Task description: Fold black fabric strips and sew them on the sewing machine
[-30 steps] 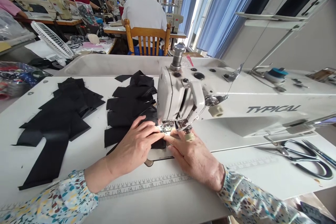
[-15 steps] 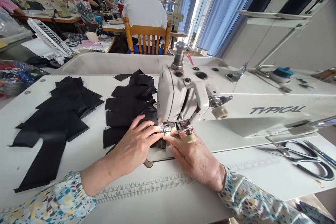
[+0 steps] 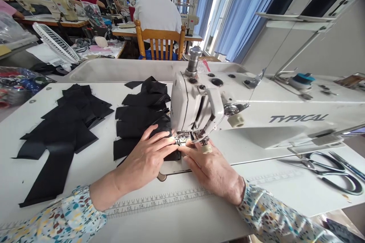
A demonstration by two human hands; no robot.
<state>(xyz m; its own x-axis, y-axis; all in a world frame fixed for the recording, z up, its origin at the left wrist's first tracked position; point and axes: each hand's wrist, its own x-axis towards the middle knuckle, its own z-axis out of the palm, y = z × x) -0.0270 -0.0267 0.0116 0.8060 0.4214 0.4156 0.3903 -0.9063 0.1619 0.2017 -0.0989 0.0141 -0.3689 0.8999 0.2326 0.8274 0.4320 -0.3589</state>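
Observation:
A white sewing machine [image 3: 256, 114] marked TYPICAL stands across the table. My left hand [image 3: 145, 159] lies flat on a black fabric piece [image 3: 128, 146], fingers stretched out toward the needle area [image 3: 182, 139]. My right hand [image 3: 212, 171] rests just right of it, fingertips pressing the same fabric down at the presser foot. Both hands meet under the machine head. A row of black pieces [image 3: 142, 112] trails back from the needle behind my left hand.
A second pile of black pieces [image 3: 61, 133] lies at the left. Scissors [image 3: 327, 167] lie at the right. A ruler strip [image 3: 159, 199] is printed along the table's front. A person in white sits on a wooden chair [image 3: 159, 41] ahead; other workers sit far left.
Hands stay at the needle; my left fingers have crept slightly forward over the fabric. The view shifts a little.

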